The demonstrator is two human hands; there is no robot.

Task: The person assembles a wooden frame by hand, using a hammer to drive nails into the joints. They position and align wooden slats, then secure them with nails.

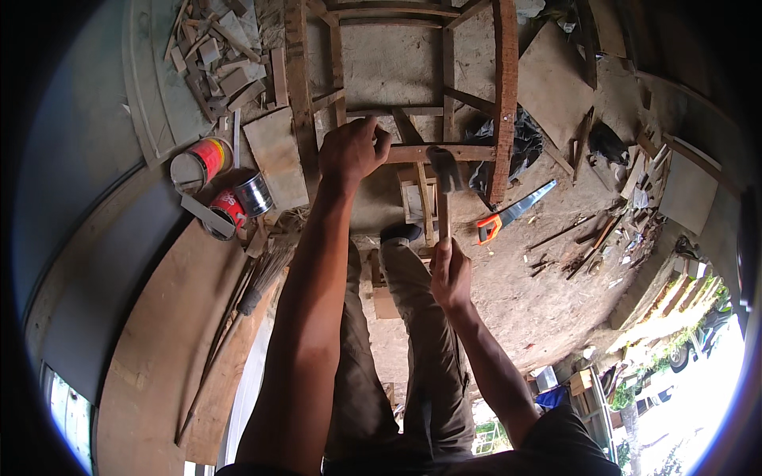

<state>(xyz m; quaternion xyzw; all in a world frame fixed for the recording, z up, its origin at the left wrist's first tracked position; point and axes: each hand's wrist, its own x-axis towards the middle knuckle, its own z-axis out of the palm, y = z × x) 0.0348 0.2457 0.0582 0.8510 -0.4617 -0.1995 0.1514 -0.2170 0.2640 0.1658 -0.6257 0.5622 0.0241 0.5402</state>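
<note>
A wooden frame (506, 95) of rough brown bars, like a chair or stool frame, lies ahead of me. My left hand (355, 151) is closed over the left end of its near crossbar (468, 153), at the joint with the left bar (300, 95); its fingertips are hidden. In my right hand (452, 276) is a hammer (445, 208), gripped low on its wooden handle. The dark hammer head (446, 170) shows in front of the crossbar; whether it touches the wood I cannot tell.
A handsaw (520, 210) with an orange handle lies right of the frame. Open cans (254, 194) and a broom (258, 285) are at the left, below a heap of wood offcuts (230, 67). Black plastic (520, 147) lies by the frame's right bar; scraps (591, 242) litter the right.
</note>
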